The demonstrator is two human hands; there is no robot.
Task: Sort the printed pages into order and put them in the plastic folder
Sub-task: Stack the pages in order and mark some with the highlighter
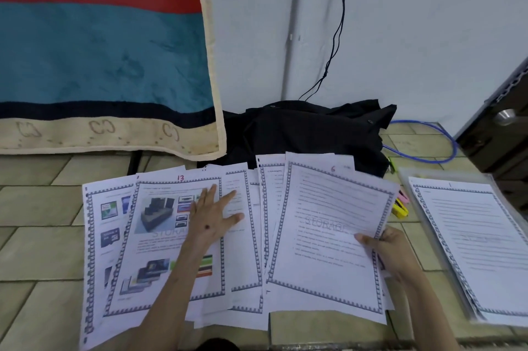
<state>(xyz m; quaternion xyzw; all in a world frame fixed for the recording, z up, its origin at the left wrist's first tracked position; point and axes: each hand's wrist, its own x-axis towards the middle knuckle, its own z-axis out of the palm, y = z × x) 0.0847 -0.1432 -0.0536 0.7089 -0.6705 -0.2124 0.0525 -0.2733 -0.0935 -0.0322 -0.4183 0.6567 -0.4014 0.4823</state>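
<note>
While the left hand (213, 215) lies flat with fingers spread on the page marked 13 (160, 236), the right hand (391, 250) pinches the page marked 6 (328, 239). Loose overlapped sheets could slide and lose their order. Bordered, hand-numbered pages fan between both hands; the plastic folder (411, 179), page 1 (483, 245) on top, lies right of the right hand.

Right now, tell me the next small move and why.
Probably set the page marked 6, pinched by the right hand, aside. The folder on the right shows page 1 on top, so 6 seems too early. The left hand rests flat on page 13.
</note>
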